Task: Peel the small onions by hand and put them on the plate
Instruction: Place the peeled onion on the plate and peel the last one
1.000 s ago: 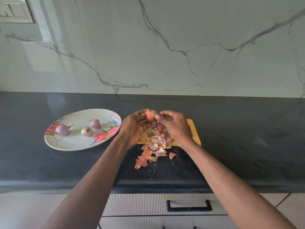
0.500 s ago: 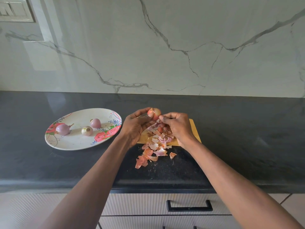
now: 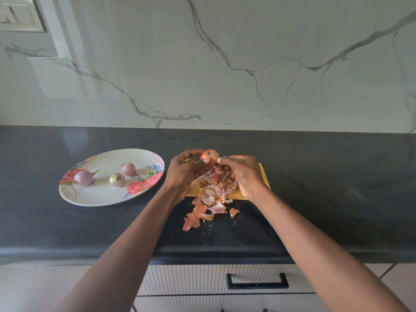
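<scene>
Peeling is well under way as I read it: three peeled onions lie on the plate [image 3: 94, 197] at the left of the counter [image 3: 326, 188] — a purple one [image 3: 83, 178] nearest the left rim, a paler one [image 3: 117, 179] in the middle, and a pinkish one [image 3: 128, 169] a little farther back, all apart from each other

I have a fourth onion [image 3: 209, 156] up in both hands above the far end of the wooden board [image 3: 263, 176]. My left hand [image 3: 184, 174] curls round it from the left, fingertips cradling it. My right hand [image 3: 242, 174] pinches at its right side with thumb and forefinger, and I judge that to be a grip on a flap of skin, though the flap itself is too small to make out. This onion is orange-brown over most of what shows, so I take it as only partly peeled

Beneath the hands a heap of peelings [image 3: 212, 199] covers the board and spills over its near edge onto the counter. A few reddish rounded shapes sit under my right fingers; they may be unpeeled onions, but I cannot tell how many or be sure

So, by my estimate: three done, one in hand to strip and carry left to the plate, and possibly a few more waiting on the board
</scene>
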